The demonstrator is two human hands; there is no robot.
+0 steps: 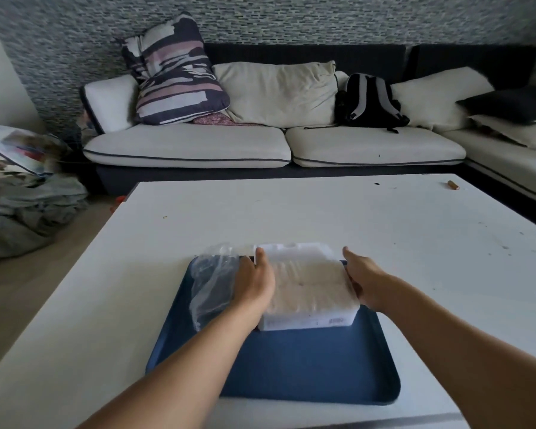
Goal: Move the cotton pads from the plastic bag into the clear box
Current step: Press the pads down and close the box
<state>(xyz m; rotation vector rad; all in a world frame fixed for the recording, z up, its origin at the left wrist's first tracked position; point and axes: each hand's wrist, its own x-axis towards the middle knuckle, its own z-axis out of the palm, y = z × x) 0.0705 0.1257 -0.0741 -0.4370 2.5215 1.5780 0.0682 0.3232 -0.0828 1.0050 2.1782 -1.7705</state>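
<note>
**Both hands on the clear box, bag lying empty-looking beside it**

So here's the setup: a blue tray (307, 370) sits on a white surface (384, 230), and the clear box (310, 292) is on the far half of the tray. It's packed with cotton pads (307, 280), white rows of them showing through the top. The box lid or far edge looks a bit blurry, so I can't say how it sits.

The left hand (256, 280) is against the left side of the box, thumb up along the edge and the other fingers tucked down the side where I can't see them. The right hand (361, 275) does the same on the right side, thumb pointing away, fingers wrapped down the box wall. Looks like both are gripping the box between them.

The plastic bag (211, 286) is just left of the left hand, crumpled and see-through, lying on the tray's left edge. Can't tell if anything is in it.

Other stuff: a small brown stick-like thing (453, 185) at the far right of the surface, a white sofa (198, 147) behind with a striped pillow (174, 72) and a black backpack (369, 100), plus a heap of grey fabric (28, 212) on the floor at left.
</note>
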